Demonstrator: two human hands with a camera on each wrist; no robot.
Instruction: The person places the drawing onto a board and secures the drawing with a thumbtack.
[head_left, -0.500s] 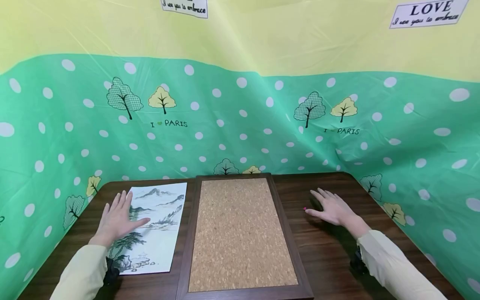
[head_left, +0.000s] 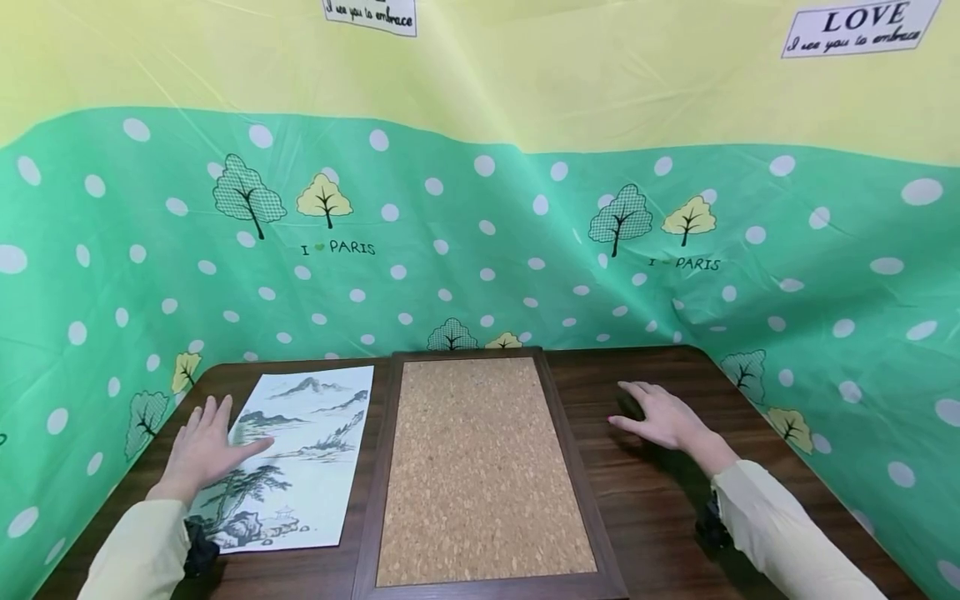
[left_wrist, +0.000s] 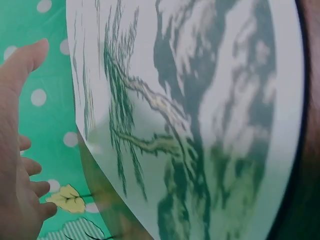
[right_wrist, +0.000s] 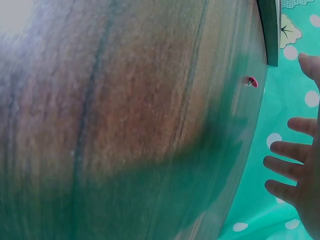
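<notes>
A white sheet with an ink landscape painting (head_left: 315,467) lies on the left side of the table. My left hand (head_left: 198,454) is over its left edge, fingers spread, holding nothing; whether it touches the paper I cannot tell. In the middle is a cork board (head_left: 483,467) in a dark brown frame. To its right is my right hand (head_left: 663,418), fingers extended, with nothing held. A small red thumbtack (right_wrist: 252,82) lies on the table near that hand in the right wrist view; in the head view the thumb mostly hides it.
The dark wooden table (head_left: 675,533) has its back edge against a green and yellow curtain (head_left: 480,250) with white dots and printed trees. This curtain also hangs along both sides. Black wrist straps (head_left: 712,523) are on both sleeves.
My left hand has shifted left and slightly toward me, uncovering more of the painting's left side. The right hand has moved slightly left, its thumb now covering most of the red thumbtack.
</notes>
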